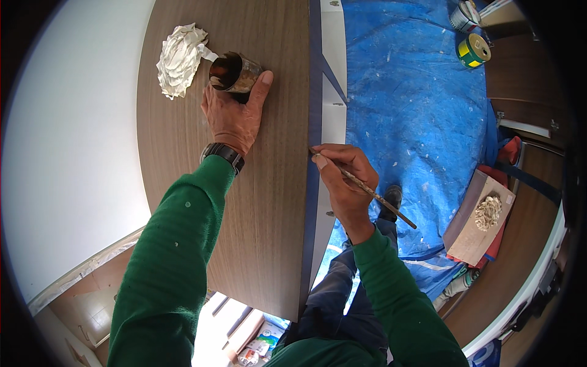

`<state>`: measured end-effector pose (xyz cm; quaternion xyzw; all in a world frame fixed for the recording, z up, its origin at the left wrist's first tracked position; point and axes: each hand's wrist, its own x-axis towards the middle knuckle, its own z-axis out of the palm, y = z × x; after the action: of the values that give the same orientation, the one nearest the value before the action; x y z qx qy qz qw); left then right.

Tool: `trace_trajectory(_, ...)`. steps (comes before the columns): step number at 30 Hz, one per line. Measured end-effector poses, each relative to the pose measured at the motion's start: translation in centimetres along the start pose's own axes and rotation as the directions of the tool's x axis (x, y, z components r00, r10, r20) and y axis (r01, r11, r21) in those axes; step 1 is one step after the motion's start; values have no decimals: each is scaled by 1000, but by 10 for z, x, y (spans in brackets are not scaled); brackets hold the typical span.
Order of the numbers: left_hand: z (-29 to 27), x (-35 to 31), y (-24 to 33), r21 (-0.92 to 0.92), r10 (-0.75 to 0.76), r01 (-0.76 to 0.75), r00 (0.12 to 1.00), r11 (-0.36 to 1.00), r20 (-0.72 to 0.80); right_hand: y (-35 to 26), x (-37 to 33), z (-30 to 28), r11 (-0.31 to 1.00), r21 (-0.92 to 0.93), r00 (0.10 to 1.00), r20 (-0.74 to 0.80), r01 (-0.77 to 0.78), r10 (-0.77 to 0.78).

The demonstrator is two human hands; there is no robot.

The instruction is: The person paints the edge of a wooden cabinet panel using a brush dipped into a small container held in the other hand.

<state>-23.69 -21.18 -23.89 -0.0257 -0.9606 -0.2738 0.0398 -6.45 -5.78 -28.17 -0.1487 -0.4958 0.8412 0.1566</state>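
Observation:
My left hand, with a dark watch at the wrist, is wrapped round a small stained cup that is tilted over the brown wood-grain panel. The cup's dark mouth faces up and to the left. In my right hand is a thin, paint-speckled brush, pinched near its front end. The brush's tip meets the panel's right edge, where a dark blue strip runs; the bristles are mostly hidden by my fingers. Beside the cup lies a crumpled off-white wad.
A paint-flecked blue tarp covers the floor at the right. On it stand a green-and-yellow can and a white can. A wooden box holding another crumpled wad sits at the lower right. A white wall borders the panel.

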Motion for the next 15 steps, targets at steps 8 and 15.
trace_trajectory(8,1,0,0,9,-5,5,1000,1000,-3,0,-2,-1,1000,-13,1000,9,25,-25)
trace_trajectory(15,0,0,0,3,2,-2,1000,1000,3,0,-6,-2,1000,-20,1000,18,12,-12)
